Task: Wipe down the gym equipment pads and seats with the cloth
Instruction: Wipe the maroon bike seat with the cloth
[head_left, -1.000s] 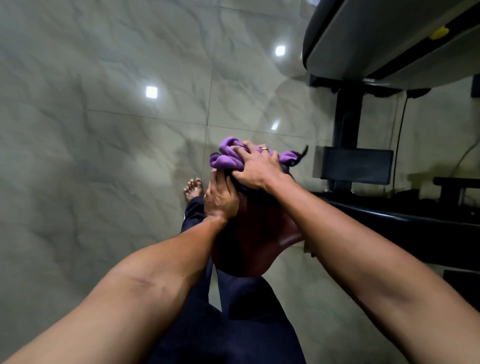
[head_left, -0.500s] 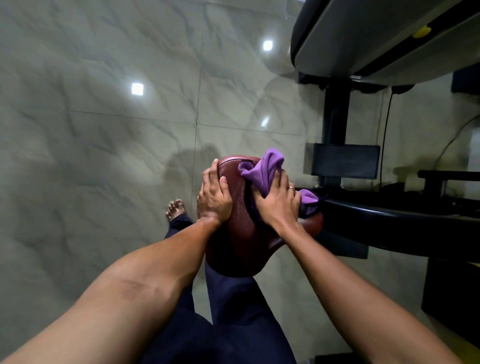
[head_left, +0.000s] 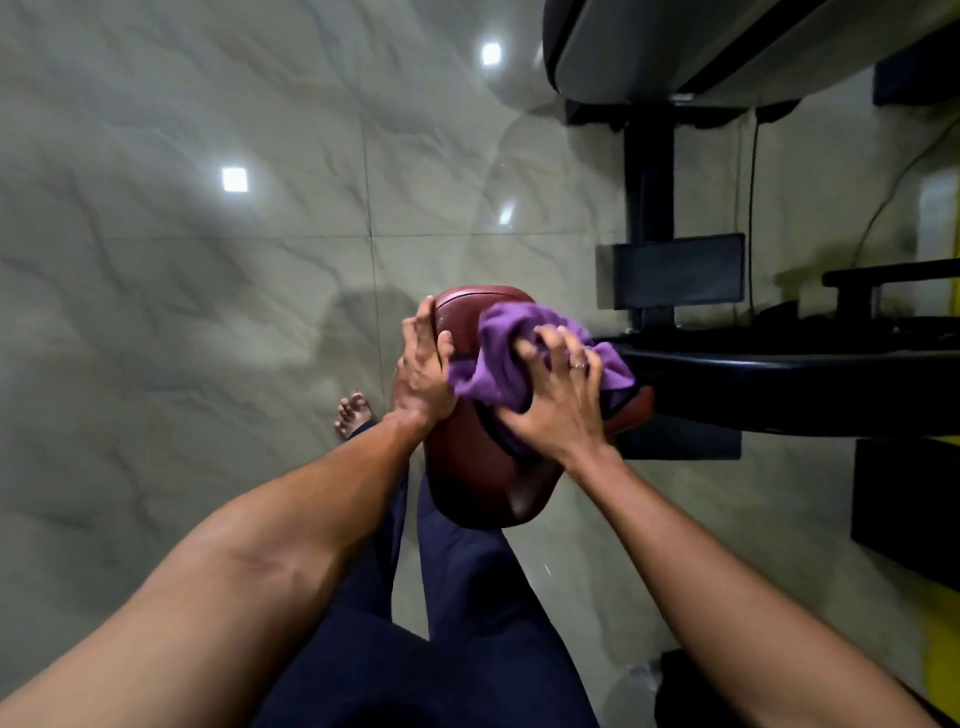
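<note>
1. On the seat's left edge, toward its far end, the left hand (head_left: 423, 364) is wrapped round the rim, thumb on top, fingers curled down the side. It looks clamped on the seat (head_left: 478, 467) and carries nothing else; likely bracing the pad so it does not swivel or rock under the rubbing.
2. Seat is dark red, padded, mounted on a black frame (head_left: 779, 384) that meets it at its right edge. Near end bare and glossy, overhanging the person's dark trousers (head_left: 467, 597).
3. Purple cloth (head_left: 498, 358) is bunched over the far-right part of the seat top, spilling over the right edge toward the frame. A loose fold reaches left and touches or nearly touches the left thumb; cannot tell which.
4. Right hand (head_left: 556, 395) presses down on the cloth, fingers spread and bent, ring visible. Fingers are apart, palm flat on the fabric, more a push-and-scrub hold than a pinch.
5. Cloth vs grip: most of it sits under and ahead of the right palm, with wads bulging out to the left and right of the fingers. None in the left hand.
6. Judgement: mid-wipe on the seat top; near end and left side look not yet covered.
7. Glossy tiled floor (head_left: 208, 312) below, bare foot (head_left: 353, 413) just left of the seat.
</note>
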